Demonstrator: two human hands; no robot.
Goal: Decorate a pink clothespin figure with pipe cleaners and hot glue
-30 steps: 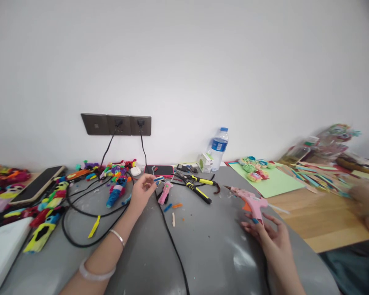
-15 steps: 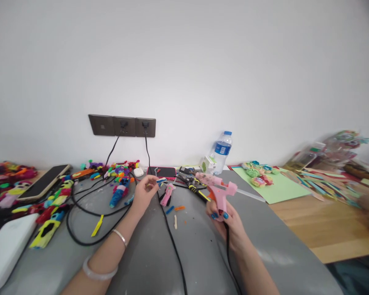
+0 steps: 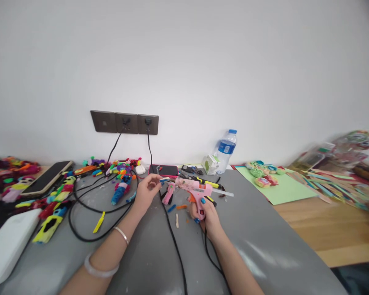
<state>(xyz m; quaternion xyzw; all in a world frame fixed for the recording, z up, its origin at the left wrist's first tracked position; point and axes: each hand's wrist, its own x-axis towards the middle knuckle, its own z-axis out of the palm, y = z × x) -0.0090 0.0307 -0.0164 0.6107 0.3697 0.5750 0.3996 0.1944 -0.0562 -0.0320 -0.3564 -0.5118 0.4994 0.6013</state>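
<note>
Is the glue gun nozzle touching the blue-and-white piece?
Cannot tell: in the head view the glue gun nozzle and blue-and-white piece blur together, hiding any gap.

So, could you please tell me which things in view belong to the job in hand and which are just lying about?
Seemingly in use:
pink glue gun, in the right hand
small blue-and-white piece, in the left hand

Probably just lying about:
water bottle
small box
white rounded case
tan-edged phone
</note>
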